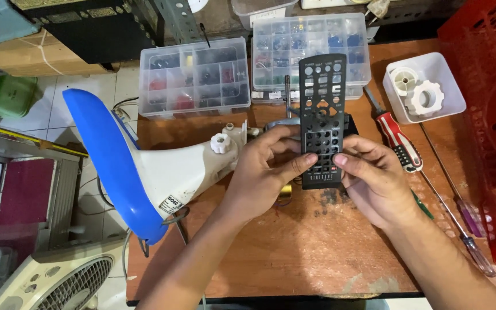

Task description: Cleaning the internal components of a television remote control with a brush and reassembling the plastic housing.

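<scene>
Black remote-control front cover (322,117), a flat shell full of empty button holes, is held up over the middle of the bench (294,252), long axis running near to far with only a slight tilt. Both hands grip its near end: left hand (265,172) wraps the left edge, thumb laid across the face; right hand (371,175) takes the right edge, thumb tip pressed on the lower face. The two thumbs almost meet on the cover, fingers curled behind it, so both hands are closed on the shell, neither one free. The far end of the cover sticks out unsupported toward the clear parts boxes (311,51) at the back of the bench. Just behind and under the cover sit a small dark piece and some metal parts, mostly hidden; cannot tell what they are. Left of the hands, close by, lies a white horn with a blue rim (144,166), its narrow end pointing at the left hand. Right of the hands, a red-handled screwdriver (397,140) lies near the right hand, slanted far-left to near-right, with thinner screwdrivers (460,224) further right. A white tub with white plastic rings (423,89) stands at far right, a red crate (489,115) along the right edge. Open bench surface lies nearer than the hands, toward the near edge.
</scene>
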